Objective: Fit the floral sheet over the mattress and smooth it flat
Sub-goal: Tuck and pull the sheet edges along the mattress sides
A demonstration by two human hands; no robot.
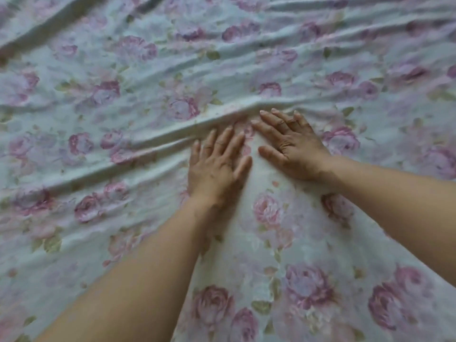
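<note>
Head view: floral sheet lying spread over whole bed, no bed edge showing. Left hand and right hand lying flat on sheet side by side near middle, fingers straight, gripping nothing. Long fold bunching up just past fingertips; more wrinkles running across far part. Best way, I think: keep palms flat, push slowly away and apart, chasing fold toward far edge. No grabbing cloth, or new bumps could come.

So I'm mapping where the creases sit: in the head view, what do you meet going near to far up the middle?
Smooth stretch of the floral sheet → left hand → right hand → raised fold → further wrinkles.
</note>
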